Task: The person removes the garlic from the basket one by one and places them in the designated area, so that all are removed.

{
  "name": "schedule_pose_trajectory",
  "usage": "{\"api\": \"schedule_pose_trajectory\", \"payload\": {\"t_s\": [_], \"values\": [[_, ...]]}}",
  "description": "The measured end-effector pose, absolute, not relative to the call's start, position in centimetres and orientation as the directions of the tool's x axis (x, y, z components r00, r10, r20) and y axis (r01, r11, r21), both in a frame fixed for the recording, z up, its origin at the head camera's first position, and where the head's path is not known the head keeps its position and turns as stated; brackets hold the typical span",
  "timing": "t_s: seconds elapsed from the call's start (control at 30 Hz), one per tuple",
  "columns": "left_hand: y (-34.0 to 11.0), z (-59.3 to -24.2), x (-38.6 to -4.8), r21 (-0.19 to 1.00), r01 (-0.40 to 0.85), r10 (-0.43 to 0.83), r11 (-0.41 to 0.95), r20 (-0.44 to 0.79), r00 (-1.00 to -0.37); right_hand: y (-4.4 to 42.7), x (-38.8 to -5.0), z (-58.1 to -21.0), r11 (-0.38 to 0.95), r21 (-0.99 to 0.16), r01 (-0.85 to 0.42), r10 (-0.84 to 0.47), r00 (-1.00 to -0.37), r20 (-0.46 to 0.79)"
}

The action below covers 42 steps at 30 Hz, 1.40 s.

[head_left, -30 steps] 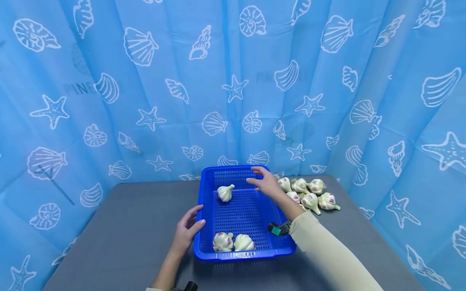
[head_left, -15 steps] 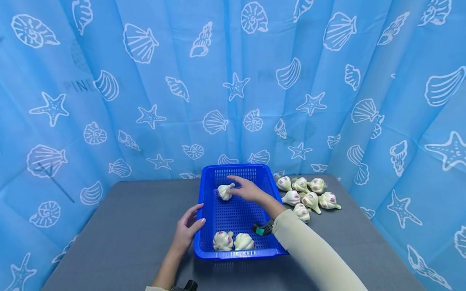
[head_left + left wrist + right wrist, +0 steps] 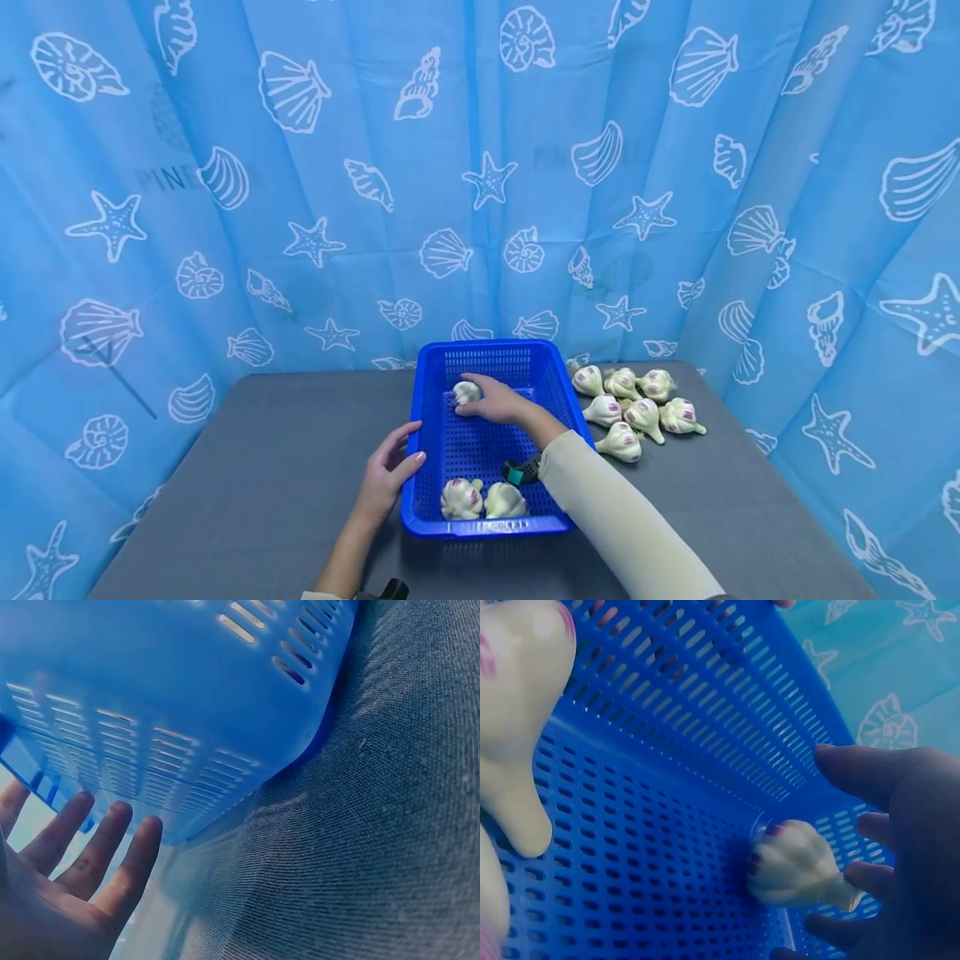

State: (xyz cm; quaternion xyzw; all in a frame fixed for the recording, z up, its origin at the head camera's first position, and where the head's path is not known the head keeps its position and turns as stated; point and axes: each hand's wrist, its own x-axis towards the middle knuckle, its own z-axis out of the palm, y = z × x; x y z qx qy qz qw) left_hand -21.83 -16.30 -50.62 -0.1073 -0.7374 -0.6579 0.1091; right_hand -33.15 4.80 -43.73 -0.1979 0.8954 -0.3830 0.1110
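Note:
A blue plastic basket (image 3: 487, 527) with slotted walls stands on the table. My left hand (image 3: 386, 475) is at its left side, the thumb at the rim; in the left wrist view its fingers (image 3: 101, 851) extend fairly straight along the outer wall. Inside the basket, my right hand (image 3: 495, 402) reaches over a garlic bulb (image 3: 465, 392) at the far left. In the right wrist view the thumb (image 3: 870, 769) stands apart from that bulb (image 3: 795, 866), while fingertips come close to its stem. Two more bulbs, a left one (image 3: 461, 498) and a right one (image 3: 506, 501), lie at the near end.
Several garlic bulbs (image 3: 642, 415) lie in a group on the grey table (image 3: 300, 450), right of the basket. A blue curtain (image 3: 360, 167) with white shell prints hangs behind and at both sides. A black wrist strap (image 3: 522, 470) is on the right wrist.
My right hand has moved left and down, from above the basket's right side to the garlic bulb at the far left. My left hand has stayed at the basket's left side.

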Motion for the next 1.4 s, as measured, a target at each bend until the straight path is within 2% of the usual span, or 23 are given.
{"api": "schedule_pose_trajectory", "payload": {"t_s": [0.3,0.6,0.83,1.17,1.4], "values": [[-16.3,-50.9,-21.9,0.948,0.296,0.011,0.117,0.296,-0.955,5.1,-33.6,-44.4,0.632,-0.701,-0.331,-0.449,-0.893,0.017],[-16.4,-50.8,-21.9,0.945,0.303,0.009,0.122,0.304,-0.953,5.1,-33.9,-45.1,0.689,-0.663,-0.294,-0.394,-0.919,-0.002],[-16.4,-50.9,-21.9,0.942,0.313,0.005,0.123,0.314,-0.949,5.4,-34.3,-45.6,0.735,-0.611,-0.295,-0.404,-0.914,-0.045],[-16.1,-50.3,-21.8,0.942,0.317,0.008,0.111,0.319,-0.948,6.2,-33.9,-44.7,0.772,-0.552,-0.316,-0.407,-0.912,-0.046],[-16.0,-49.9,-21.5,0.947,0.299,-0.002,0.118,0.301,-0.954,7.0,-33.2,-43.9,0.773,-0.553,-0.311,-0.408,-0.911,-0.059]]}}
